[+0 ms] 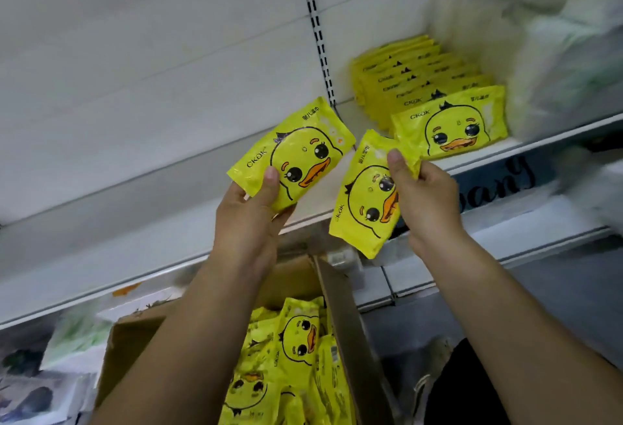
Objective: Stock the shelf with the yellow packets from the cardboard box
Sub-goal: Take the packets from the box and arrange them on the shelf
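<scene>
Left hand (251, 208) grips one yellow duck-print packet (296, 151) at its lower edge, thumb on the printed face, tilted. Right hand (424, 195) pinches a second packet (365, 202) by its upper corner; the packet hangs just beside the first. Beyond both, a row of matching packets (435, 97) stands on the white shelf (168, 215). Below the forearms, the open cardboard box (350, 333) contains more packets (296, 350).
</scene>
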The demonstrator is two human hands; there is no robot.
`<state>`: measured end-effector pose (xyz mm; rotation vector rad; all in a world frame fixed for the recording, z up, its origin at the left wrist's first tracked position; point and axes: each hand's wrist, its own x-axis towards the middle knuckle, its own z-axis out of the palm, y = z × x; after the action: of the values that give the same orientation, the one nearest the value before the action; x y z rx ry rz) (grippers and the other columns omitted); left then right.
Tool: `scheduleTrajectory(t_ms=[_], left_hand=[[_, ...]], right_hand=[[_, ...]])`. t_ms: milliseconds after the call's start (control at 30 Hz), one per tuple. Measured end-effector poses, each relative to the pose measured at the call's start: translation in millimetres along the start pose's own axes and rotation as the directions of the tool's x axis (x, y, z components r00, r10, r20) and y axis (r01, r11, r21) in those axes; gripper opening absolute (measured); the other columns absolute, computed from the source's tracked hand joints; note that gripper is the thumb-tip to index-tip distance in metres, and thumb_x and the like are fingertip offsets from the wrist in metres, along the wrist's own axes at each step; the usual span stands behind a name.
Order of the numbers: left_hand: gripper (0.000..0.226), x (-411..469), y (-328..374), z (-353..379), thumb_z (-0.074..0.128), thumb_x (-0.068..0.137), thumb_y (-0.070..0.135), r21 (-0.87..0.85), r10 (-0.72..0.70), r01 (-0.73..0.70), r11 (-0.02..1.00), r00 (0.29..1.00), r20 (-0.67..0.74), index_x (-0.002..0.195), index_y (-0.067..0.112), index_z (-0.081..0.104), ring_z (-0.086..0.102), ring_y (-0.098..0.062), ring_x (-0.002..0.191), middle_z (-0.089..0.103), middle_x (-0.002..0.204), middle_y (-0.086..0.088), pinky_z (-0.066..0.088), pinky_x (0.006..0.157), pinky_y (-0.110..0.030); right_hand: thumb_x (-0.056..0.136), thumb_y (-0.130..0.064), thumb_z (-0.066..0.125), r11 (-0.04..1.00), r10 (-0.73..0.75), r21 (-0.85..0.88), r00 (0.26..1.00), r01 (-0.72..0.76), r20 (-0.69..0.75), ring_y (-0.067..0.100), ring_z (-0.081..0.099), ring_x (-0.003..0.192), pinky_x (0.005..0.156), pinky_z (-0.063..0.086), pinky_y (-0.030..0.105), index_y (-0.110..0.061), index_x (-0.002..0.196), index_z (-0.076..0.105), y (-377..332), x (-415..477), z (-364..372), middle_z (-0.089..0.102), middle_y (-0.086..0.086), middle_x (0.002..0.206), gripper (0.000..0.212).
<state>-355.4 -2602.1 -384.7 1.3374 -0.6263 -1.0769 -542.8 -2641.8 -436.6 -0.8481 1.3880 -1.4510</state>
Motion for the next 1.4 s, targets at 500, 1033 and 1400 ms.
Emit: scheduleTrajectory(t_ms=[500,1033,1400], left_hand=[[0.025,39.6,-57.0,122.6,0.067,0.098,0.013,0.15,-0.003,-0.041,0.988,0.96,0.279,0.124,0.01,0.069,0.075,-0.008,0.096,0.078,0.111,0.0,0.059,0.078,-0.017],[0.026,57.4,-104.0,171.8,0.078,0.09,0.024,0.341,0.226,-0.352,0.871,0.906,0.358,0.114,0.024,0.07,0.073,-0.016,0.095,0.077,0.102,0.008,0.062,0.083,-0.043],[0.033,63.7,-93.0,169.7,0.072,0.096,0.027,0.414,0.228,-0.378,0.828,0.902,0.367,0.124,0.012,0.065,0.06,0.012,0.081,0.067,0.1,0.01,0.046,0.072,-0.005]], right_hand=[[0.099,-0.046,0.055,0.978,0.138,0.206,0.867,-0.041,-0.48,0.009,0.067,0.072,0.06,0.053,0.022,-0.023,0.085,0.065,-26.0,70.5,-90.0,0.069,-0.007,0.087,0.029],[0.103,-0.043,0.049,0.959,0.182,0.247,0.971,-0.14,-0.156,0.016,0.074,0.096,0.089,0.059,0.042,-0.023,0.106,0.068,-6.2,102.3,-98.3,0.076,-0.004,0.105,0.027],[0.104,-0.04,0.049,0.952,0.182,0.277,0.967,-0.128,-0.18,0.018,0.075,0.095,0.086,0.06,0.042,-0.018,0.111,0.068,-10.9,103.8,-106.9,0.077,0.0,0.105,0.029]])
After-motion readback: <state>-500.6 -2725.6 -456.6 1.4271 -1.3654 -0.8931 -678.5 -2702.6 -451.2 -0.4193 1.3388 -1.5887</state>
